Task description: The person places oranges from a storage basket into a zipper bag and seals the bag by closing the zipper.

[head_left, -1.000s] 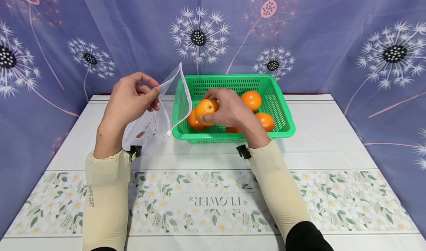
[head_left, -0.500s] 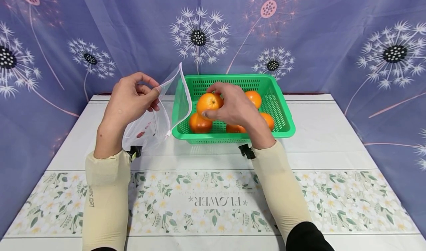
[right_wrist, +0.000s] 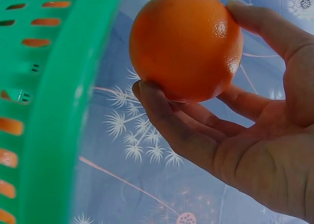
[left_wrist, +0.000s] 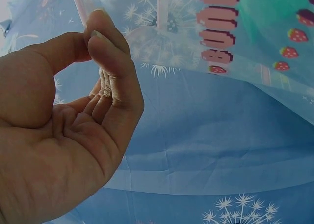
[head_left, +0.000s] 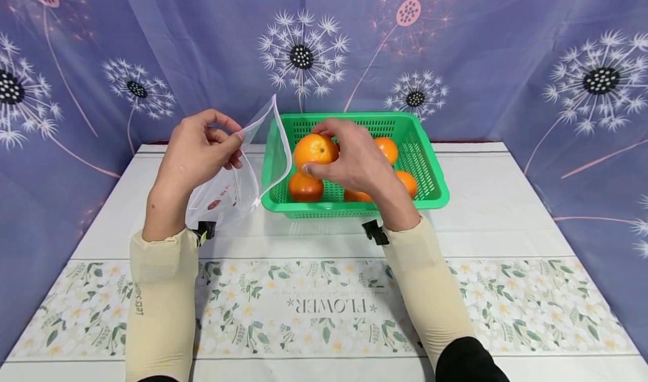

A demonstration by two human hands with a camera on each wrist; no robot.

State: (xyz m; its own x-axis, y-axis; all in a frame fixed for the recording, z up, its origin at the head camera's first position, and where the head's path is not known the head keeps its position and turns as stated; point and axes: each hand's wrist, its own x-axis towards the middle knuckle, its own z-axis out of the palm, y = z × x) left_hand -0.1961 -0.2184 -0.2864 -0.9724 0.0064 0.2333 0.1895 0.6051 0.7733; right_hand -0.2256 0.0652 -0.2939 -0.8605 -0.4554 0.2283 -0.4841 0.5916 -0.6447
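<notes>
In the head view my left hand [head_left: 199, 151] pinches the edge of a clear zip bag [head_left: 228, 193] between thumb and forefinger. The bag's mouth gapes toward the basket, and red prints show on its side; the left wrist view shows strawberries and lettering on it. My right hand [head_left: 354, 157] holds an orange [head_left: 313, 151] by its sides, thumb at the near side, over the left part of a green basket [head_left: 432, 196]. In the right wrist view the held orange [right_wrist: 184, 47] is gripped between thumb and fingers, with the basket's rim [right_wrist: 64, 111] at the left.
Beneath the held fruit another orange [head_left: 306, 187] lies in the basket. More oranges sit at its right, at the back [head_left: 387, 150] and front, partly behind my right wrist. A floral tablecloth [head_left: 324, 309] covers the table, and a purple dandelion curtain [head_left: 202, 44] hangs behind.
My right hand has lifted the orange slightly, uncovering more of the one below it. The hand went a little right, then back left. My left hand and the bag stay still.
</notes>
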